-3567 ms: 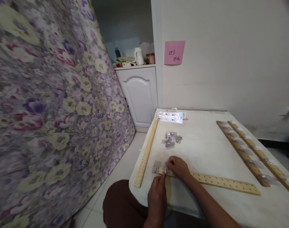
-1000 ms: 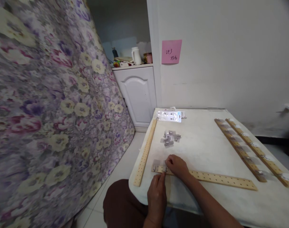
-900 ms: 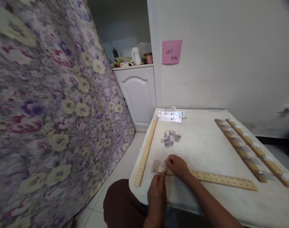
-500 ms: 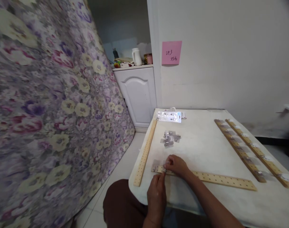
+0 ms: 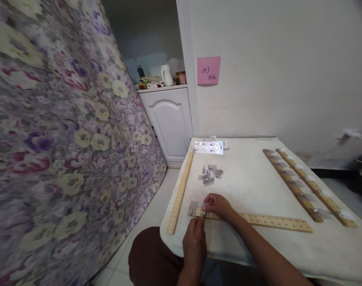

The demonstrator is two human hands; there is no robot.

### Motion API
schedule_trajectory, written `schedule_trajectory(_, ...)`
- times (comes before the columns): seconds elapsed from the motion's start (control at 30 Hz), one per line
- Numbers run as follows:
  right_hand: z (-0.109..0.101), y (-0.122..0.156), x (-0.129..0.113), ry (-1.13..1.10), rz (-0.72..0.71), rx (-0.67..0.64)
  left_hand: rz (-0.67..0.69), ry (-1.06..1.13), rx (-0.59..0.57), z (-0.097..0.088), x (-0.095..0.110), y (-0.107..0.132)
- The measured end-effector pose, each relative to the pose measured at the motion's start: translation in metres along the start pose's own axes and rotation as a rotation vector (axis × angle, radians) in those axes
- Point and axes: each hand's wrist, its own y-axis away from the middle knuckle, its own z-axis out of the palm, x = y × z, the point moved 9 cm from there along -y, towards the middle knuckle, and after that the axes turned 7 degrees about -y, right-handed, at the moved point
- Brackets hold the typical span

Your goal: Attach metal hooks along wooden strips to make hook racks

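Observation:
A wooden strip with rows of holes (image 5: pixel 273 221) lies across the near part of the table, in front of me. Near its left end my right hand (image 5: pixel 218 205) pinches a small shiny metal piece with clear plastic (image 5: pixel 204 213). From below, my left hand (image 5: pixel 195 240) has its fingers closed at the same metal piece, against the strip's near edge. Just left of them, another clear plastic piece with a metal fitting (image 5: pixel 191 211) sits on the strip's end. Farther back lies a small heap of similar clear and metal pieces (image 5: pixel 209 174).
A bare holed strip (image 5: pixel 179 194) lies along the left edge of the white-covered table (image 5: pixel 243 171). Two strips bearing several plastic pieces, a darker one (image 5: pixel 291 182) and a lighter one (image 5: pixel 314 184), lie right. Clear packaging (image 5: pixel 207 147) rests at the back. A floral curtain (image 5: pixel 64 139) hangs left.
The view has shifted slightly. Both hands stay at the same spot on the strip, with only small finger movement at the metal piece.

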Motion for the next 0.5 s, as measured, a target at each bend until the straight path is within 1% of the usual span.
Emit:
schedule_trajectory(0.17,-0.004,0.003,-0.008,-0.097,-0.064,0.018,-0.022,0.020,-0.049,0.002,-0.003,0.001)
schedule_trajectory(0.3,-0.014,0.005,-0.012,-0.104,-0.109,0.084,-0.022,0.015,-0.007,0.000,-0.006,0.004)
schedule_trajectory(0.4,-0.029,0.003,-0.005,-0.064,-0.074,0.162,-0.017,0.019,0.024,-0.002,-0.007,0.005)
schedule_trajectory(0.5,-0.051,-0.004,0.002,0.009,-0.040,0.258,-0.024,0.012,0.025,0.000,-0.010,0.007)
